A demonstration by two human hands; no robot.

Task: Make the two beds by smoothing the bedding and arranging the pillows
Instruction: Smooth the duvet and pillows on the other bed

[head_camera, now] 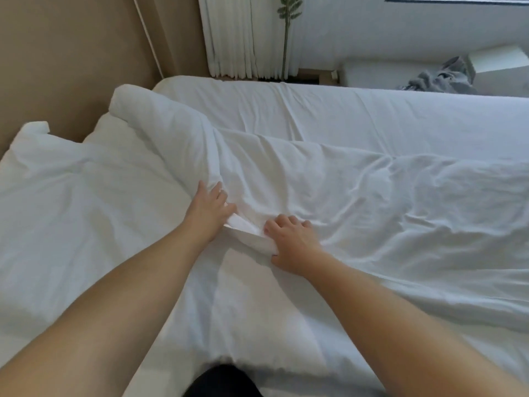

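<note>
- Both hands are on the duvet [372, 196]. The left hand [210, 209] and right hand [292, 242] each grasp its turned-over edge [246, 230] mid-bed.
- There's open room on the right, where the flat far sheet [343, 110] lies bare. On the left it's tight, with a pillow [57, 167] against the tan headboard [71, 53].
- The duvet's long axis runs left to right, with the gripped edge slanting between the hands.
- The duvet's right end is cut off, and the dark shape [223, 381] at the near edge is unclear.

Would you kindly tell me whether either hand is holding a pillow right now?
No, the left hand and right hand both hold the folded edge of the duvet.
</note>
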